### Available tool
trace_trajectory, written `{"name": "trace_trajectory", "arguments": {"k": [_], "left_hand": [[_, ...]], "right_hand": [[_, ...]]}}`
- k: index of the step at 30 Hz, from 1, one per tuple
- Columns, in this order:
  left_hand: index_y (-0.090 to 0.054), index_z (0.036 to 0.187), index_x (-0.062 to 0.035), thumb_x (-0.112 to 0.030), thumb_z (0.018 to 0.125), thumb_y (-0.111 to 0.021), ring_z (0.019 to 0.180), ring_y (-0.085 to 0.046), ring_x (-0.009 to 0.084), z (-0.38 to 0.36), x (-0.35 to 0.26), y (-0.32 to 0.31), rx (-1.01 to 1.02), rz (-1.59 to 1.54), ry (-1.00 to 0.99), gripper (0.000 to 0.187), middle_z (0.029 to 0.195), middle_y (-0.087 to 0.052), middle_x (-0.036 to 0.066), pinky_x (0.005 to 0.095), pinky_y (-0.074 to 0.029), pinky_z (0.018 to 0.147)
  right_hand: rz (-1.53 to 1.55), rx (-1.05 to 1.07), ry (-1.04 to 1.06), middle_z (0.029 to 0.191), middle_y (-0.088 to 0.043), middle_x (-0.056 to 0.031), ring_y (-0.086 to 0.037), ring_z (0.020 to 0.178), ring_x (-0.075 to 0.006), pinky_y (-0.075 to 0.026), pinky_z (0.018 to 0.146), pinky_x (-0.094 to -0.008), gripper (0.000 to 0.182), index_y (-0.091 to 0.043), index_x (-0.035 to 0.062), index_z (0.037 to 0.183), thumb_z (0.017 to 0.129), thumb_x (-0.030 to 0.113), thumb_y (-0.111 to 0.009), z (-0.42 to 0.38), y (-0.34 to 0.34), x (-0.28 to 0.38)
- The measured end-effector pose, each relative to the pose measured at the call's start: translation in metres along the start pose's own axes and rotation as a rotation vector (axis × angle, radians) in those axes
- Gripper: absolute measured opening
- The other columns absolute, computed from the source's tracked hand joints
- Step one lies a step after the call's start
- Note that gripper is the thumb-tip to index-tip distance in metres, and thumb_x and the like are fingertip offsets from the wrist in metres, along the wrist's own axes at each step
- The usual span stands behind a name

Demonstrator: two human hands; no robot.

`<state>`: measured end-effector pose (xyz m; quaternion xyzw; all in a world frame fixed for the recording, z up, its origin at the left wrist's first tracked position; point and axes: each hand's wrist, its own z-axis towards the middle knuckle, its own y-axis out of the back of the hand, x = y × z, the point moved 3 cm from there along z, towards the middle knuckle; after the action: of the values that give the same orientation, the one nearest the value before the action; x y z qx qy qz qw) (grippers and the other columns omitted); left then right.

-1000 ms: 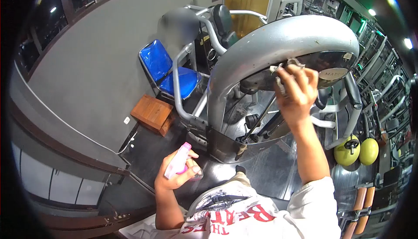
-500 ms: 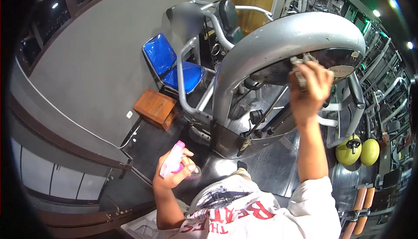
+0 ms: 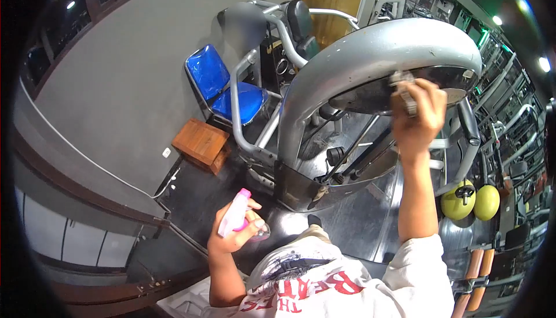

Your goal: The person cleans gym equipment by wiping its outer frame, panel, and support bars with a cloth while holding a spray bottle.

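Observation:
My left hand (image 3: 236,231) is wrapped round a spray bottle (image 3: 234,212) with a pink and white trigger head; its clear body shows partly below the fingers. In my right hand (image 3: 421,112) is a bunched greyish cloth (image 3: 406,92), held against the dark oval panel (image 3: 370,95) under the curved silver frame (image 3: 376,43) of a gym machine. The fingers hide part of the cloth and part of the panel's label.
Beyond the machine stand a blue chair (image 3: 237,103) and a wooden box stool (image 3: 201,138) by the grey wall (image 3: 130,81). Yellow-green balls (image 3: 486,203) lie at the right, near padded rollers (image 3: 482,265). More gym equipment lines the far right.
My right hand and the cloth have shifted slightly along the dark panel, with the wrist turned. My left hand still holds the spray bottle. The view has swung a little.

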<state>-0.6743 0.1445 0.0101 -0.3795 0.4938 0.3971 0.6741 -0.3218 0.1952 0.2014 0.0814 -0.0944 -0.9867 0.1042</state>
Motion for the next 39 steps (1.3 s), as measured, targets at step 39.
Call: {"name": "trace_trajectory", "arguments": {"k": [39], "left_hand": [[-0.061,0.110,0.0050,0.000,0.084,-0.077,0.070,-0.066,0.0099,0.001,-0.007,-0.014,0.092,0.128,0.051,0.031,0.074,-0.069,0.006,0.0282,-0.053,0.074]], "right_hand": [[-0.028,0.293,0.256,0.100,-0.068,-0.0028,-0.061,0.085,-0.0250,-0.047,0.070,-0.0383,0.024,-0.069,0.0109,0.087,0.063,0.012,-0.073,-0.031,-0.026,0.031]]}}
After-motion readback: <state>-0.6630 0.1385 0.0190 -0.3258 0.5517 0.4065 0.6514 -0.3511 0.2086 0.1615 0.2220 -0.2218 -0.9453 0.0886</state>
